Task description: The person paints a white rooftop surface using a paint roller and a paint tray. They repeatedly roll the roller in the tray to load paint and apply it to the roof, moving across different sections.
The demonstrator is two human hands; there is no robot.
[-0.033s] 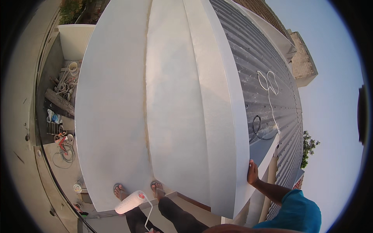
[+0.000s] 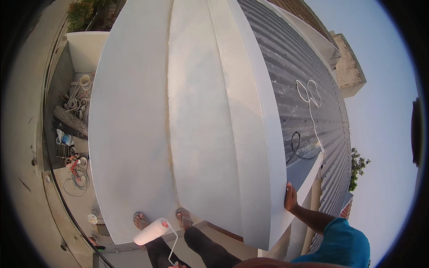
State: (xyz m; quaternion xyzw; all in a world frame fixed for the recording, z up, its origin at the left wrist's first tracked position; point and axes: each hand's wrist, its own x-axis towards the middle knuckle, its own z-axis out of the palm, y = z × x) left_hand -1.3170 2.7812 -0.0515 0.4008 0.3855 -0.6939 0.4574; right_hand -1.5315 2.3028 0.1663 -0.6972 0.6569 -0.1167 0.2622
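My left hand (image 2: 178,265) shows only at the lower edge, its fingers wrapped round the handle end of a paint roller (image 2: 152,231). The roller's sleeve is pale, pinkish white, on a bent white wire frame, and hangs in front of my legs and sandalled feet. At the right, my right hand (image 2: 291,197) lies against the edge of a white parapet (image 2: 255,134), fingers stretched out, holding no tool. Some of its fingers are hard to make out. Beneath my feet runs a pale, smooth ledge (image 2: 129,125) with a brownish seam along it.
Corrugated grey roofing (image 2: 299,67) slopes beyond the parapet, with a looped white cable (image 2: 309,96) and a black cable (image 2: 295,145) on it. Left of the ledge is a drop to a yard holding a bucket (image 2: 85,80), pipes, a log (image 2: 70,120) and coiled hose. A dark overhead wire (image 2: 62,196) passes there.
The view has shifted slightly, so the yard and my feet appear a little further right. Both hands and the roller keep almost the same places.
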